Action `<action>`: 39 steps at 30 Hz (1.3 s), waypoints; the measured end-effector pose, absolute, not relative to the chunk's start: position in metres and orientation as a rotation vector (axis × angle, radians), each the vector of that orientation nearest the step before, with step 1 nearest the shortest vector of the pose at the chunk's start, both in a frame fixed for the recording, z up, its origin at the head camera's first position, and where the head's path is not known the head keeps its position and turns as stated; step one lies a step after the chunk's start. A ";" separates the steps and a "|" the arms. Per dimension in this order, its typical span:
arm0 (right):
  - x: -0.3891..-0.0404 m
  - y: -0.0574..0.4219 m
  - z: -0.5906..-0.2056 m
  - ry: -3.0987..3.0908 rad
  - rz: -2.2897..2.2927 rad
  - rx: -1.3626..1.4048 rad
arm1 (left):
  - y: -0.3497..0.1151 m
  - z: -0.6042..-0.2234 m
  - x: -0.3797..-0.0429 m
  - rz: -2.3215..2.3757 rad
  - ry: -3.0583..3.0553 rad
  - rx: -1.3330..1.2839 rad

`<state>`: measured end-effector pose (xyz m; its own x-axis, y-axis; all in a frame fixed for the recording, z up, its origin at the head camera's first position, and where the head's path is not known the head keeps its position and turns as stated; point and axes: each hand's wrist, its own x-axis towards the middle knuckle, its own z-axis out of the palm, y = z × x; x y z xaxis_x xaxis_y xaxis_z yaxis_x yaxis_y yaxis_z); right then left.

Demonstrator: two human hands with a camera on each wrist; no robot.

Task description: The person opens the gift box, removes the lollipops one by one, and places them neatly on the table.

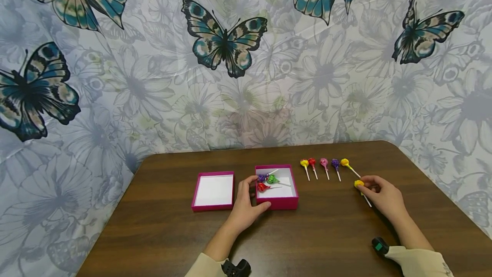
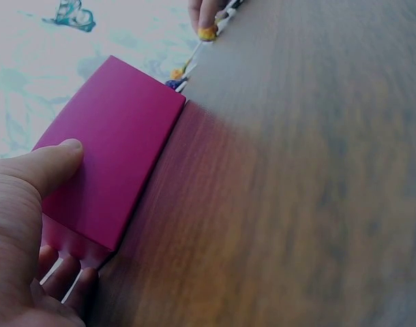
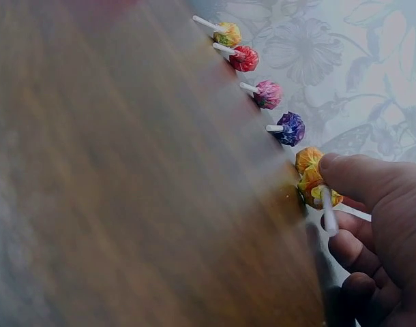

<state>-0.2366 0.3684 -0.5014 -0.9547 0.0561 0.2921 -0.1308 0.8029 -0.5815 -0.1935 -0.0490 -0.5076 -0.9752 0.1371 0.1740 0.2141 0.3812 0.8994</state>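
Note:
My left hand (image 1: 244,208) grips the left side of a pink box (image 1: 284,203), its thumb on the front wall, as the left wrist view also shows. Inside the box lie a green lollipop (image 1: 272,179), a red lollipop (image 1: 263,187) and a purple lollipop (image 1: 262,178). Over on the right, my right hand (image 1: 387,198) pinches a yellow lollipop (image 3: 322,194) by its wrapped head between thumb and fingers, with the white stick pointing toward me. Just behind it lies another yellow lollipop (image 1: 344,162), whose stick reaches close to the fingers.
A pink-rimmed box lid (image 1: 212,208), white inside, lies left of the box. Behind the box's right side a row holds a yellow lollipop (image 1: 304,163), a red one (image 1: 312,161), a pink one (image 1: 324,163) and a purple one (image 1: 335,163). A butterfly-patterned wall backs the brown table (image 1: 315,243).

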 end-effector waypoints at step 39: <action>-0.238 0.365 -0.490 -2.567 0.887 0.063 | -0.050 -0.510 -0.194 -1.657 -2.538 -0.339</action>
<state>-0.2380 0.3655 -0.4905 -0.9098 0.0931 0.4045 -0.1764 0.7953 -0.5799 -0.1941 -0.0496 -0.5100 -0.9711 0.1347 0.1968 0.2344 0.3861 0.8922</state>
